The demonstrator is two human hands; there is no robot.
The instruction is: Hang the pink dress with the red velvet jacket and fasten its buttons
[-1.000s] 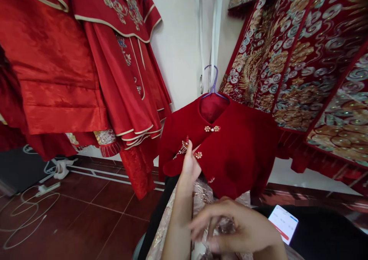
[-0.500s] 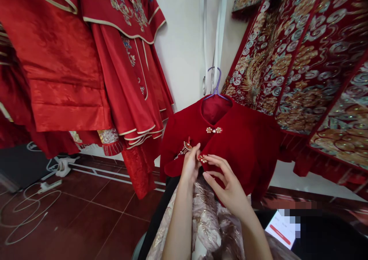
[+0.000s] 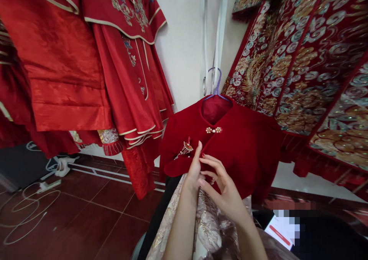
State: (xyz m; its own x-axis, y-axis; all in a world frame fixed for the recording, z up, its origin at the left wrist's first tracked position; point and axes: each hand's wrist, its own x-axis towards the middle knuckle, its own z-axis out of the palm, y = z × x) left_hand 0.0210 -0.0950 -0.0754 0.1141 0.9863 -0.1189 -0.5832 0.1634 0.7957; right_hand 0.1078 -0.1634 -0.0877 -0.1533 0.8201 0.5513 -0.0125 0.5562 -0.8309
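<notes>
A dark red velvet jacket (image 3: pixel 244 137) hangs from a purple hanger (image 3: pixel 217 86) before me. Its upper frog closure (image 3: pixel 214 130), set with pearls, is fastened across the front. My left hand (image 3: pixel 194 170) is at the lower front opening, thumb pointing up and the other fingers hidden behind the palm. My right hand (image 3: pixel 222 181) meets it there, its fingers bent around a lower frog button, of which only a red bit (image 3: pixel 202 155) shows at the index fingertip. More pearls (image 3: pixel 212 181) peek out between its fingers. A beaded brooch (image 3: pixel 186 148) sits left of my hands.
Red garments (image 3: pixel 66 72) hang at the left, and a heavily embroidered one (image 3: pixel 304 68) at the right. White rack poles (image 3: pixel 218 30) rise behind the hanger. Shiny brocade fabric (image 3: pixel 211 221) lies below my hands. White cables (image 3: pixel 28 206) loop on the tiled floor. A lit phone screen (image 3: pixel 278 231) is lower right.
My left hand has turned more edge-on, its thumb straighter. My right fingertips have drawn closer to it, and the lower button between them is now mostly covered.
</notes>
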